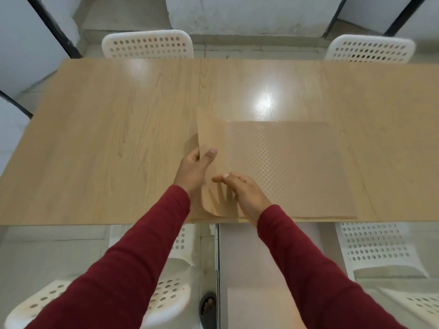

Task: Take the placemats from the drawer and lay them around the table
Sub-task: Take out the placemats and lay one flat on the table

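Placemats [289,172]: tan, woven-look, stacked at near edge of wooden table [107,138]. Top mat's left edge lifted, pinched by left hand [194,169], thumb on top. Right hand [240,191] resting on stack, fingers relaxed, gripping nothing. White perforated chairs [147,45] around.

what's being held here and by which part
The left hand pinches the top placemat by its lifted left edge; the right hand rests open on the stack's near left corner.
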